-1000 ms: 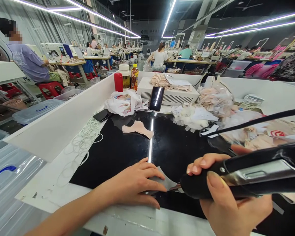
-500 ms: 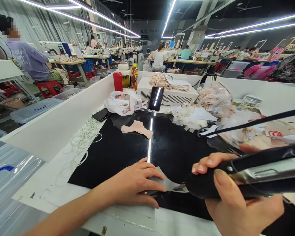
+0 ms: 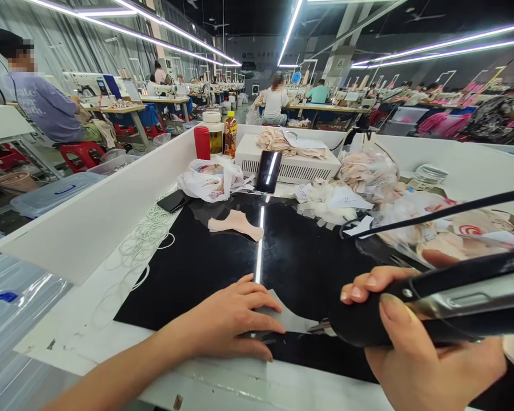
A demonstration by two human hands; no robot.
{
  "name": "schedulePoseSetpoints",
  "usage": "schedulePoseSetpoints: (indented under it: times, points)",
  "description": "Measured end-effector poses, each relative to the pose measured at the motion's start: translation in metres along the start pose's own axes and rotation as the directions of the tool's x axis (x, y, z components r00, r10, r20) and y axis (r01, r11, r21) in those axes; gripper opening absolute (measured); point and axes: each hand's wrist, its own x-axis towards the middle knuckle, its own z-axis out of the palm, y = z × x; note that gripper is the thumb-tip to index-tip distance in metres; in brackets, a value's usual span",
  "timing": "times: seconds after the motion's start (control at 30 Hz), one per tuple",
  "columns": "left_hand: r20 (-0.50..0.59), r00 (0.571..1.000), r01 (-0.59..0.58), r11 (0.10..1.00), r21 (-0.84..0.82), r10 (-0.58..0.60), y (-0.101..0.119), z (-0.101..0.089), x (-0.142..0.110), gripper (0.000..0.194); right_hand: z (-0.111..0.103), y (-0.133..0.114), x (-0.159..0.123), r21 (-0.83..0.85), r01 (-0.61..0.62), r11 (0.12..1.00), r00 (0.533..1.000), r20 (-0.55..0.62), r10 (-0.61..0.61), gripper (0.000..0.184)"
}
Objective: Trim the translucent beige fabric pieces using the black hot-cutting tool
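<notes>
My left hand (image 3: 233, 311) lies flat with fingers spread, pressing a translucent whitish sheet (image 3: 293, 318) onto the black mat (image 3: 188, 274). Part of the sheet is hidden under those fingers. My right hand (image 3: 424, 337) is wrapped round black electric scissors (image 3: 466, 299) with a silver plate on the side. Their metal tip touches the right end of the sheet, low over the mat. Farther back on the mat rests a beige fabric piece (image 3: 235, 224) with curved edges.
White cord loops (image 3: 143, 245) lie on the left. Behind stand a phone (image 3: 268, 171), a white plastic bag (image 3: 214, 178) and a vented white box (image 3: 289, 162). Fabric bundles (image 3: 364, 168) fill the back right. A black cable (image 3: 432, 217) crosses the right side. Low white walls (image 3: 94, 211) border the table.
My right hand and the electric scissors have shifted to the right along the sheet's lower edge. My left hand stays on the sheet. The view has turned slightly.
</notes>
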Motion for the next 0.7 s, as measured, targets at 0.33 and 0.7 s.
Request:
schedulePoseSetpoints:
  times: [0.33, 0.7]
  points:
    - [0.005, 1.0, 0.008, 1.0, -0.022, -0.008, 0.0025, -0.0023, 0.001, 0.03, -0.0068, 0.0008, 0.0009, -0.023, 0.02, 1.0, 0.999, -0.033, -0.021, 0.052]
    - [-0.205, 0.933, 0.251, 0.942, -0.222, -0.297, 0.0032, -0.0001, -0.001, 0.031, -0.0108, 0.0081, 0.0074, -0.07, 0.003, 0.998, 0.997, -0.078, -0.008, 0.058]
